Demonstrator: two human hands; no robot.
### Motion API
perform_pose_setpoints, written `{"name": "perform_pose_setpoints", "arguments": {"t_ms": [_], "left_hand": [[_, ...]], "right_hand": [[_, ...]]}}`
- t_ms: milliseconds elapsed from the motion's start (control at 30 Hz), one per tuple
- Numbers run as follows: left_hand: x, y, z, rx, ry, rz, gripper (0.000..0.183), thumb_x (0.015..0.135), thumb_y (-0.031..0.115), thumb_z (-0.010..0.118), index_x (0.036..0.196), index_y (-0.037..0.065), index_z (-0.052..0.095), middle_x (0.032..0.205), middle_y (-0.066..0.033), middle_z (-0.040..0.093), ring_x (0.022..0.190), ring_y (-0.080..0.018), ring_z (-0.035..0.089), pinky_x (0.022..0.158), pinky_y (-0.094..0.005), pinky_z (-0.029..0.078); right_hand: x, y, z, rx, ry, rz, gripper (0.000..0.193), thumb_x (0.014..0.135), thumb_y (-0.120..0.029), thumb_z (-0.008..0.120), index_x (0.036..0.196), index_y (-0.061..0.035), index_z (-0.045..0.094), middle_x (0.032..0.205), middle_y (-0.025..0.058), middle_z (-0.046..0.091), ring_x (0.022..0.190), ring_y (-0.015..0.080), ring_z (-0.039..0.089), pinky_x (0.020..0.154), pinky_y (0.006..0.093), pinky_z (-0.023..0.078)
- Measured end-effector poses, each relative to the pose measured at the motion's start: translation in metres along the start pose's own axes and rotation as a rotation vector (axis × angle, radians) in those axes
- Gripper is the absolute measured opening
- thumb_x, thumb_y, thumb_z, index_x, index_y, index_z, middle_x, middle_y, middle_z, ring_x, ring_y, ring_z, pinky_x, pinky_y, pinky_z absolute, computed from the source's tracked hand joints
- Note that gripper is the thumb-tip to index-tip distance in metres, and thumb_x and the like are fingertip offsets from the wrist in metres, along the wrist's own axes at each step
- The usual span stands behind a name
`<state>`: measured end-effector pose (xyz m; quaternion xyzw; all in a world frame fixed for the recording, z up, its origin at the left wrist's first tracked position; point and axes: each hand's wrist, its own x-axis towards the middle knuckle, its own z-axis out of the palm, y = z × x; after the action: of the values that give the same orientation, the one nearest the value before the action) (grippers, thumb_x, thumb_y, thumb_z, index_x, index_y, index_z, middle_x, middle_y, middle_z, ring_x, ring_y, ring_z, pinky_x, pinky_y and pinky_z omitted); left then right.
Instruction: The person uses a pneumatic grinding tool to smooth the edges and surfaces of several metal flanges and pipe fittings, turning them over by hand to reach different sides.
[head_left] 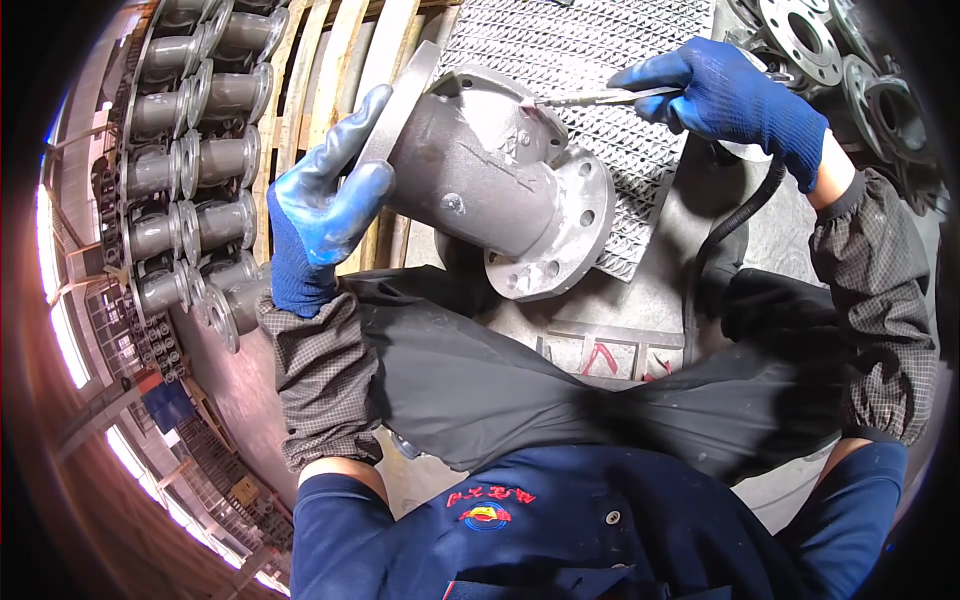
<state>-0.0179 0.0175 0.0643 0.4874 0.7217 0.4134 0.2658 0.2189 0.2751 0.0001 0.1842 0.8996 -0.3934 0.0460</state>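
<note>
Both gloved, left hand [325, 195] half-open, touching flange [404, 100]; right hand [722, 92] clasping tool [595, 98]

The right hand [715, 92] hides part of the tool [600, 98], the casting [470, 185] some of the mat [625, 150]; the top edge crops the pallet [338, 65], and distant parts [161, 345] are too small to tell.

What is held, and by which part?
Left hand: grey metal flanged casting, by its left flange. Right hand: slim silvery metal tool, by its right part.
</note>
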Motion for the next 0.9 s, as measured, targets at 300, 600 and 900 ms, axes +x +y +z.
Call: {"name": "perform_pose_setpoints", "arguments": {"t_ms": [300, 600, 900], "left_hand": [[0.0, -0.008, 0.003, -0.184, 0.085, -0.131, 0.041, 0.082, 0.0, 0.058, 0.122, -0.008, 0.054, 0.126, -0.0146, 0.055, 0.117, -0.0179, 0.05, 0.1, -0.0277, 0.037], [-0.02, -0.018, -0.001, 0.055, 0.208, 0.008, 0.04, 0.082, 0.006, 0.065, 0.119, -0.007, 0.057, 0.122, -0.0131, 0.058, 0.108, -0.015, 0.056, 0.09, -0.0251, 0.045], [-0.034, -0.012, 0.013, -0.144, 0.266, -0.227, 0.047, 0.09, 0.01, 0.052, 0.134, -0.003, 0.042, 0.083, -0.0007, 0.056, 0.067, -0.0047, 0.047, 0.052, -0.0204, 0.037]], "right_hand": [[-0.032, -0.006, 0.005, -0.02, 0.223, 0.097, 0.032, 0.086, -0.022, 0.06, 0.113, -0.0066, 0.063, 0.08, 0.0068, 0.069, 0.062, 0.012, 0.065, 0.058, 0.0267, 0.051], [-0.115, -0.042, 0.087, 1.199, 0.317, 0.386, 0.035, 0.093, -0.021, 0.044, 0.117, -0.0009, 0.06, 0.096, 0.0117, 0.065, 0.067, 0.0078, 0.059, 0.056, 0.0173, 0.045], [-0.072, -0.036, 0.171, 1.464, 0.402, 0.437, 0.034, 0.089, -0.028, 0.057, 0.105, 0.0022, 0.058, 0.084, 0.0081, 0.062, 0.056, 0.0166, 0.058, 0.05, 0.0255, 0.049]]}}
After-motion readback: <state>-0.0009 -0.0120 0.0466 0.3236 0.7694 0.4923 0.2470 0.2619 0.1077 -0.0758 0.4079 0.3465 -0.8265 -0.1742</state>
